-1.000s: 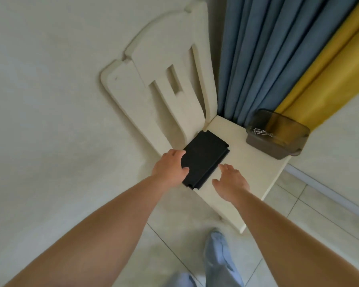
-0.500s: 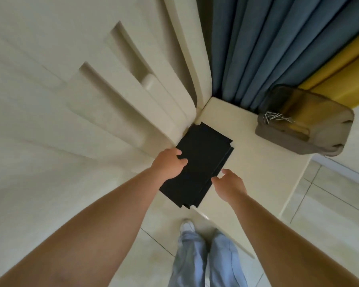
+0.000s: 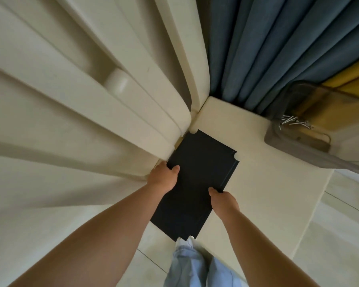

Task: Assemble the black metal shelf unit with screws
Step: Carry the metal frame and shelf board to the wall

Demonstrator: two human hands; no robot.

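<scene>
Black panel [image 3: 197,183] lies flat on the cream seat [image 3: 257,183] of a chair, its near end overhanging the seat's front edge toward the person's legs. Long axis runs from the chair-back corner at upper right down to lower left, roughly in line with the forearms. Notched corners show at the far end; looks like more than one plate stacked, judging by the stepped right edge, but cannot tell how many. Left hand [image 3: 164,179] grips the panel's left long edge about a third of the way down from the far end, thumb curled on top, fingers hidden beneath. Right hand [image 3: 224,201] pinches the right long edge a little nearer the body, thumb tip on top, fingers under and out of sight. The two grips straddle the panel's middle, so a lift should stay level; the left hand sits tight against the chair back [image 3: 112,100], leaving little room that side. Bin [image 3: 311,146], smoky translucent plastic, stands at the seat's far right corner, well apart from the panel, nearer the right hand. Inside it: a small heap of silver screws [image 3: 294,123]. Blue curtain [image 3: 267,48] behind.
</scene>
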